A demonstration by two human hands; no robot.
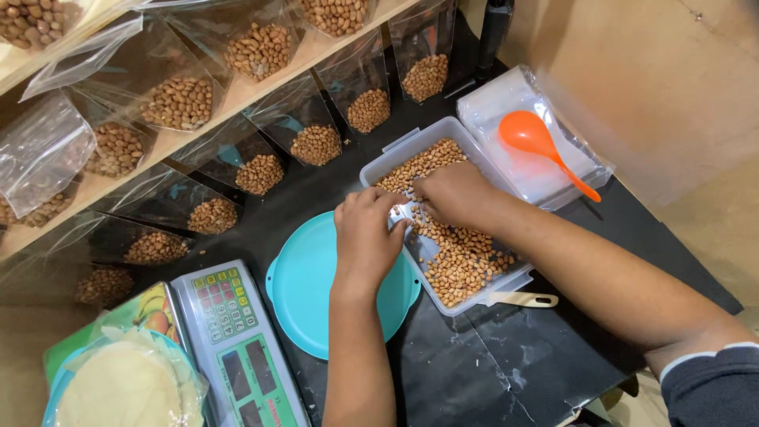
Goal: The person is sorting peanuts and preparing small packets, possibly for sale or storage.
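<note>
Nearest me, the weighing scale (pixel 237 348) sits at the table's edge beside a bagged stack of flat wafers (pixel 126 387). Just past it lies the turquoise lid (pixel 304 285), and my left hand (pixel 365 237) hangs over its far rim, fingers curled down at the edge of the clear tub (pixel 387 162). My right hand (pixel 455 194) is inside that tub, fingers bunched on the peanuts (pixel 462 265); whether either hand actually pinches any, I cannot tell. The peanuts fill much of the tub, loose and heaped. I judge them light, hard and smooth, quick to roll and scatter, so best gathered with cupped fingers from the pile rather than picked singly. A pale handle (pixel 522 300) pokes out by the tub's near corner. Beyond, an orange spoon (pixel 541 146) rests on a stack of clear bags (pixel 494 107), and filled peanut bags (pixel 316 142) line the shelves (pixel 237 99).
</note>
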